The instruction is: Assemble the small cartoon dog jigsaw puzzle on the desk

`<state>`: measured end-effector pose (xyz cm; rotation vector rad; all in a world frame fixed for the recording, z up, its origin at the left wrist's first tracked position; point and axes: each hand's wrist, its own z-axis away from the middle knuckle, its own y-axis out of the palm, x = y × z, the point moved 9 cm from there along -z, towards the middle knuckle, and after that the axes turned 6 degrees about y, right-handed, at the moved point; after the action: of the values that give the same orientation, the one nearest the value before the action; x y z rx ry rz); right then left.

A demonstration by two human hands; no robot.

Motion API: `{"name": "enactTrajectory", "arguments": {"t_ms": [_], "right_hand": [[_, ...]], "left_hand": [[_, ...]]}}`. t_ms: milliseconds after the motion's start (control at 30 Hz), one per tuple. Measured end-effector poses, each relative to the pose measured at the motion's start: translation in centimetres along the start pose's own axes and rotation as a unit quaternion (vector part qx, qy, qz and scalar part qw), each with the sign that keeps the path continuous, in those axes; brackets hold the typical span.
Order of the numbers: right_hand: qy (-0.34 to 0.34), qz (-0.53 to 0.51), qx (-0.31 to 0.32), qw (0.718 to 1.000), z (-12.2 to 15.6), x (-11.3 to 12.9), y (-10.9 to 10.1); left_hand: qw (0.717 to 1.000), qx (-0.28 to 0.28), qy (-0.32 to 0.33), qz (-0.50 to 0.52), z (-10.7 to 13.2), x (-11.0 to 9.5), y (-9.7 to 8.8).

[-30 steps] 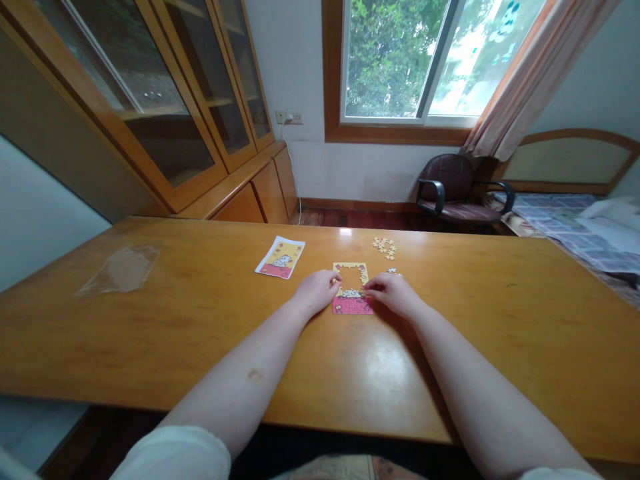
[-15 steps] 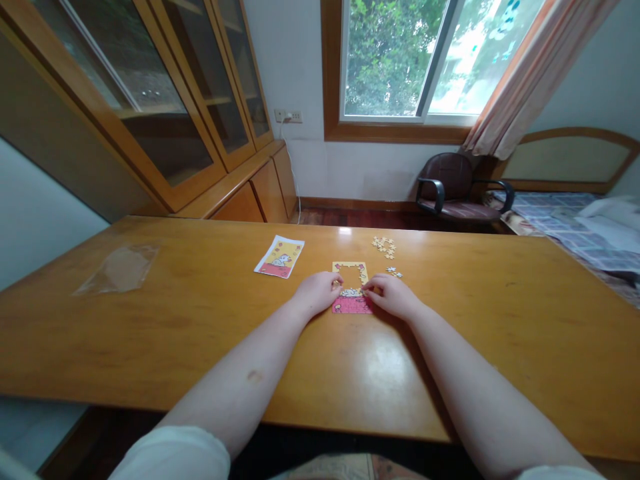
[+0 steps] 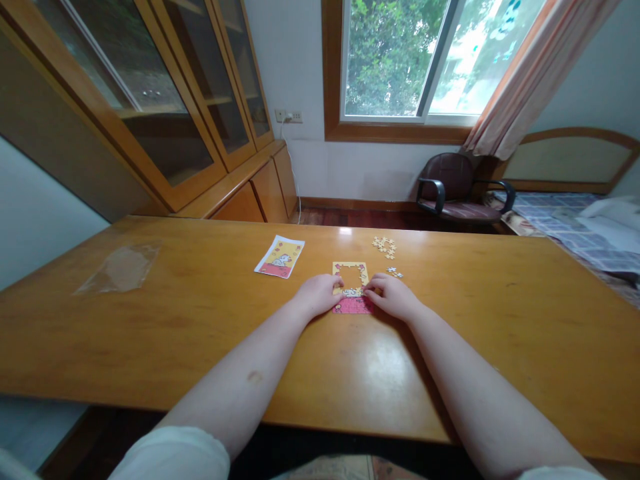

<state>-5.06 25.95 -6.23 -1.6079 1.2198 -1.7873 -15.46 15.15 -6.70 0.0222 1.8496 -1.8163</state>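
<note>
A small jigsaw puzzle [image 3: 351,275], yellow on top and pink at the bottom with a gap in its middle, lies on the wooden table [image 3: 200,320]. My left hand [image 3: 318,295] rests at its left edge, fingers curled, fingertips touching the puzzle. My right hand [image 3: 393,295] sits at the right edge, its fingers pinched against the puzzle's right border; I cannot make out a piece between them. Loose puzzle pieces [image 3: 385,246] lie in a heap behind, and a few more pieces [image 3: 395,272] lie just right of the puzzle.
A printed picture card [image 3: 280,257] lies left of the puzzle. A clear plastic bag [image 3: 120,268] lies far left on the table. Beyond the table stand a glass-door cabinet [image 3: 165,113], a dark office chair [image 3: 453,187] and a bed [image 3: 575,220].
Both hands stay at the puzzle's sides with only slight finger shifts. The right hand has drawn a little nearer, uncovering the few pieces to the puzzle's right.
</note>
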Motion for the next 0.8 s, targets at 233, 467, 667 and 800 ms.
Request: {"name": "enactTrajectory", "arguments": {"t_ms": [233, 467, 667, 800], "right_hand": [[-0.031, -0.007, 0.029, 0.999, 0.1, 0.8, 0.7], [-0.017, -0.006, 0.023, 1.0, 0.1, 0.6, 0.7], [-0.045, -0.014, 0.029, 0.998, 0.1, 0.7, 1.3], [-0.062, -0.009, 0.039, 0.997, 0.3, 1.4, 1.4]], "left_hand": [[1.0, -0.004, 0.005, -0.001, 0.1, -0.1, -0.1], [1.0, 0.0, 0.0, 0.003, 0.0, 0.0, 0.0], [1.0, 0.003, -0.004, 0.006, 0.1, 0.0, 0.0], [1.0, 0.005, -0.001, 0.005, 0.1, -0.2, -0.1]]}}
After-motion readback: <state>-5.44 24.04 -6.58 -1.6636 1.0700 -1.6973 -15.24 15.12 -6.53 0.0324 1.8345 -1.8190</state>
